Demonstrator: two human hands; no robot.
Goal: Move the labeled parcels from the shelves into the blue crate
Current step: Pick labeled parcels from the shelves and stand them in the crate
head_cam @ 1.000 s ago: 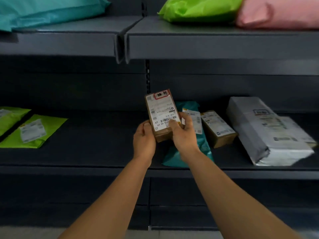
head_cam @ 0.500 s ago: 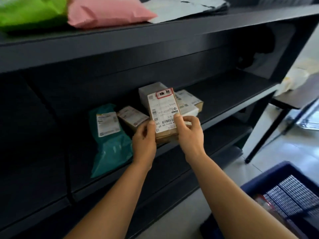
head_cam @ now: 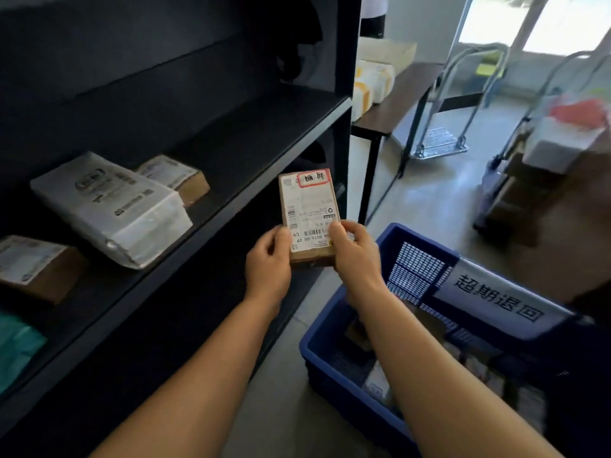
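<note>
Both hands hold one small brown box [head_cam: 309, 219], label side up, red-edged sticker at its far end. Left hand [head_cam: 268, 266] closed on the near left edge, thumb on top; right hand [head_cam: 355, 254] closed on the near right edge, thumb over the barcode. Grip: two-handed, firm, box tilted up toward the camera.

Position: box is in the air, clear of the shelf [head_cam: 231, 153], just left of and above the blue crate [head_cam: 330, 355]. Crate stands on the floor to the right, with a printed sign on its far wall; several parcels already lie inside, details blurred.

On the shelf, to the left: a grey mailer [head_cam: 109, 206], a brown box behind it, another brown box at the near left edge.

Step, as judged: transfer, between pick and drop. Next move calls for carrying the box right and down over the crate opening, then letting go low so it lands flat on the parcels inside.
</note>
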